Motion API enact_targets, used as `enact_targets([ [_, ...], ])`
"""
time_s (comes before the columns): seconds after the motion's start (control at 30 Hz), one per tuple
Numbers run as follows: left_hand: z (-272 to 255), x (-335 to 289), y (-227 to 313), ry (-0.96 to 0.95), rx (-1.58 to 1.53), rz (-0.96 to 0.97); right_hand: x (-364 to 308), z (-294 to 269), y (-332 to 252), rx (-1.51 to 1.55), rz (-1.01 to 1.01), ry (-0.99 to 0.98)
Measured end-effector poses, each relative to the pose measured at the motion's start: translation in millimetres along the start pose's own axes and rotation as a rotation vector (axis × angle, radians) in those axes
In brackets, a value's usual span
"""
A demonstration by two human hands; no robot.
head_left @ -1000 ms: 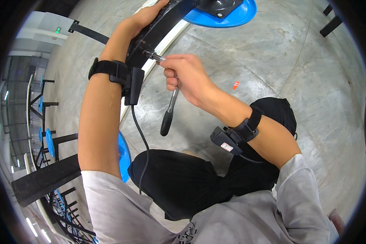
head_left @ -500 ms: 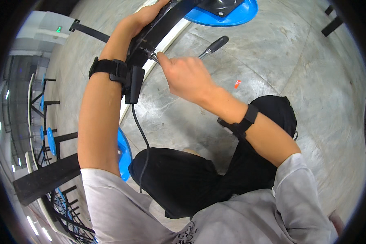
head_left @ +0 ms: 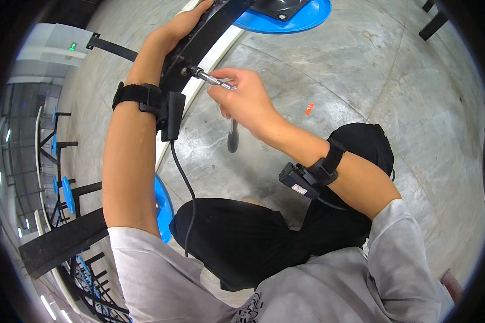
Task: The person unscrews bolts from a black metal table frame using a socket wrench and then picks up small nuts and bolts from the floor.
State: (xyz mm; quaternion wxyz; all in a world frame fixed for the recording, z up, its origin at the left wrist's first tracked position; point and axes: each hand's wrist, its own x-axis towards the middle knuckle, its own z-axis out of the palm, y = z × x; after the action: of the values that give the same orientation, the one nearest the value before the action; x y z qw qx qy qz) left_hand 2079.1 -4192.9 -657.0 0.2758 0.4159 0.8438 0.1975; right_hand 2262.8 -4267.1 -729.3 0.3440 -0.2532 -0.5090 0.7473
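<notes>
My right hand is closed around a socket wrench, thumb and fingers near its head. The wrench's chrome shaft points up and left, its tip on a bolt in the side of a black metal beam. Below my fingers the dark grip of its handle hangs down. Further up, my left hand holds the far edge of the same beam; some of its fingers are hidden behind it.
A blue round seat on a black bracket is beyond the beam. Another blue seat shows beside my left arm. A pale strip runs along the beam. Black metal bars stick out at left. An orange scrap lies on the concrete floor.
The wrench handle has swung from pointing up and right to hanging down. My right hand has turned with it, its fingers now further along the shaft.
</notes>
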Motion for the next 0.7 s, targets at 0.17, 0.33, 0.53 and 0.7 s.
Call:
enact_targets([
  [0.17, -1.0, 0.2, -5.9, -0.028, 0.001, 0.006, 2.4, 8.2, -1.5, 0.157, 0.126, -0.061],
  [0.33, 3.2, 1.6, 8.7, 0.019, -0.046, -0.019, 2.6, 9.9, -4.0, 0.425, 0.237, -0.144],
  [0.53, 1.4, -0.8, 11.2, -0.027, -0.042, -0.024, 3.7, 13.7, -4.4, 0.875, 0.469, -0.107],
  [0.7, 3.1, 2.8, 12.7, -0.046, -0.061, -0.052, 6.5, 7.8, 1.9, 0.195, 0.083, -0.108],
])
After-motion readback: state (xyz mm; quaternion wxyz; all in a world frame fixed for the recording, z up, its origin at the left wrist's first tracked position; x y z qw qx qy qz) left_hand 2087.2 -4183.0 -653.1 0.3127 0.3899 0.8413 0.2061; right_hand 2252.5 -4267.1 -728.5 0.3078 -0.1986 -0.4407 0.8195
